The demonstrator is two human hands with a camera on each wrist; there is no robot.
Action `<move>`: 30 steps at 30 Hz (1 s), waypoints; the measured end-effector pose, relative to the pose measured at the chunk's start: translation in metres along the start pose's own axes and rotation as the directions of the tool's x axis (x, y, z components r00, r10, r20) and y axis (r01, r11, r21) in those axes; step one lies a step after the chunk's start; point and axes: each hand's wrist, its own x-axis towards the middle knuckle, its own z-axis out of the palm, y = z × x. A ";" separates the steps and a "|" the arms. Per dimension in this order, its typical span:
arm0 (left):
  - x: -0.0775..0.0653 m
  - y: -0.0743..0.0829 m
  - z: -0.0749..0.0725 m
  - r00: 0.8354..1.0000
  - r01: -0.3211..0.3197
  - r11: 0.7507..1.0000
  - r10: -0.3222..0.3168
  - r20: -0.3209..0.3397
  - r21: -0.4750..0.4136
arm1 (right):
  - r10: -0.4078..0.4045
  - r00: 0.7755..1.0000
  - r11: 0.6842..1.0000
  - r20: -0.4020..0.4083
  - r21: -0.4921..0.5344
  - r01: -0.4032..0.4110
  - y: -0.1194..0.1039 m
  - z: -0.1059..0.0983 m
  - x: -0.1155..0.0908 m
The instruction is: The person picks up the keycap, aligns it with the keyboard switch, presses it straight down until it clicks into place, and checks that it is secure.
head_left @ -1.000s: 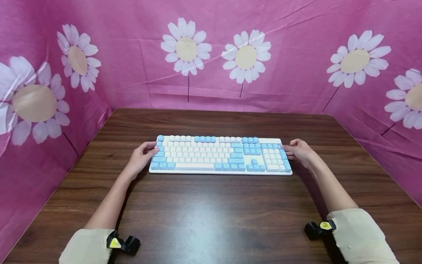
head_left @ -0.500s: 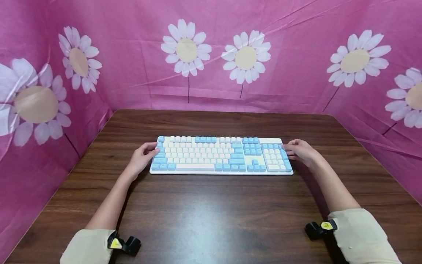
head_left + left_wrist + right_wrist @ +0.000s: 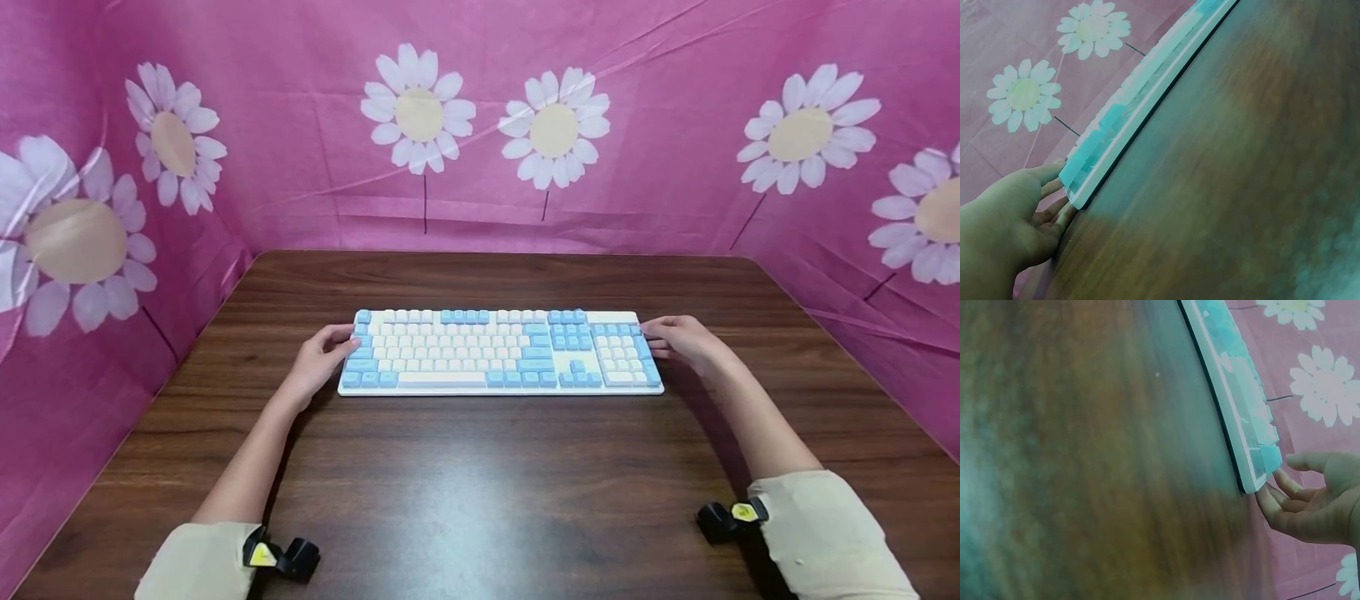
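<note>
A white and light-blue keyboard (image 3: 465, 352) lies lengthwise across the wooden table, its spacebar side nearest me. At its left end, my left hand (image 3: 318, 362) grips the edge, thumb over the blue keys. The left wrist view shows that hand (image 3: 1019, 215) with its fingers low against the keyboard's corner (image 3: 1088, 194). At the number-pad end is my right hand (image 3: 686, 342), fingers loosely bent against the edge. In the right wrist view, the thumb of this hand (image 3: 1316, 497) stands slightly off the end keys, while the fingertips touch the corner of the keyboard (image 3: 1254, 478).
The brown wooden table (image 3: 480, 483) reaches back to a pink cloth (image 3: 285, 150) printed with white daisies, which hangs behind it and along both sides. Light sleeves cover both forearms, each with a black wrist camera: left camera (image 3: 288, 557), right camera (image 3: 723, 521).
The keyboard stays in nearly the same place, and the left hand keeps its hold. The right hand's fingers have flattened a little at the keyboard's end. The whole view has shifted slightly.
</note>
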 end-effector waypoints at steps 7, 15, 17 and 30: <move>0.000 0.002 0.000 1.000 0.006 1.000 -0.006 0.006 0.004 | 0.090 0.996 0.995 0.015 0.047 -0.091 -0.004 0.004 -0.001; -0.001 0.001 -0.001 1.000 0.011 1.000 -0.011 0.004 0.011 | 0.090 0.996 0.995 0.015 0.035 -0.091 -0.004 0.005 -0.001; 0.000 0.001 0.000 1.000 0.008 1.000 -0.008 0.000 0.014 | 0.094 0.996 0.995 0.012 0.033 -0.094 -0.005 0.005 -0.002; 0.001 0.009 -0.006 0.994 -0.073 0.990 0.081 -0.068 0.118 | -0.074 0.990 0.988 -0.121 -0.143 0.056 -0.007 -0.002 0.006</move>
